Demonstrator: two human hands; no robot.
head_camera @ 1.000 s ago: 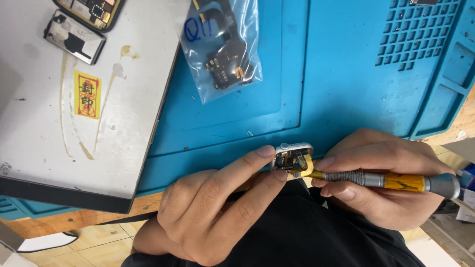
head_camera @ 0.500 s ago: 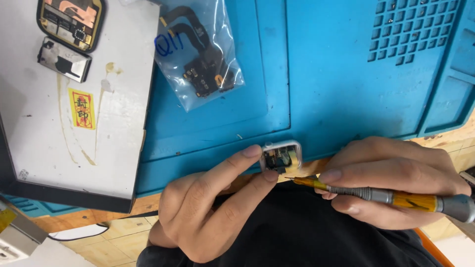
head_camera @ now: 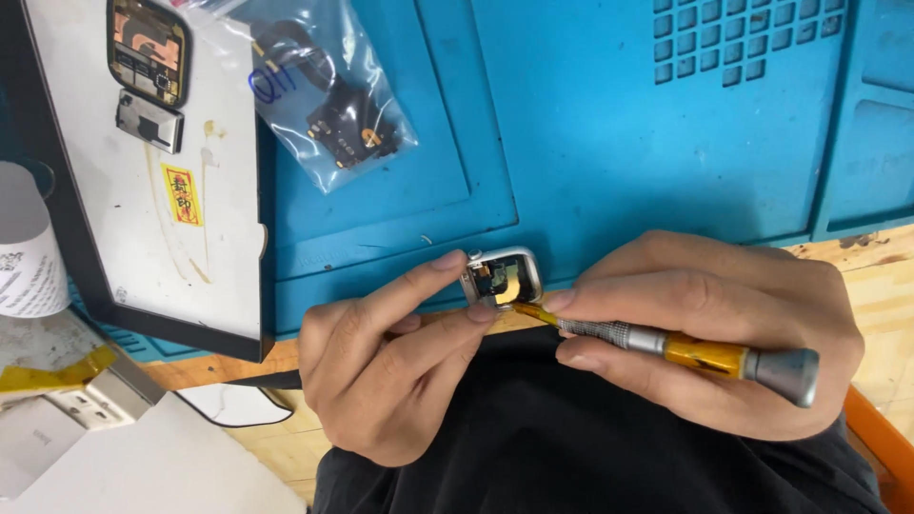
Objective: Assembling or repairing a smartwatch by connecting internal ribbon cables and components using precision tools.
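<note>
Left hand (head_camera: 390, 366): our grip is closed on the small silver case (head_camera: 502, 279), thumb and forefinger pinching its left side, so that it sits at the near edge of the blue mat (head_camera: 609, 143), just above our lap.

Right hand (head_camera: 709, 328): our grip is closed around the screwdriver (head_camera: 666, 347), held like a pen with fingers wrapped over the knurled metal neck and the yellow handle.

Case, which way it faces: the open side is turned up toward us, and dark and gold parts show inside; we cannot tell the small parts apart.

Screwdriver, long axis: it lies nearly flat, running from the grey end cap at the right to the tip at the left, tilted slightly so the tip sits farther than the cap.

Tip to case: the tip meets the case at its near right corner; it looks to be touching the rim, though whether it sits in a screw we cannot tell.

Which hand is nearer: both are at the case, the left holding it from the left, the right reaching in from the right.

Elsewhere: a clear bag of parts (head_camera: 328, 100) lies far left on the mat, well apart, and a white board (head_camera: 205, 247) with a dark panel (head_camera: 148, 49) lies left of it.
</note>
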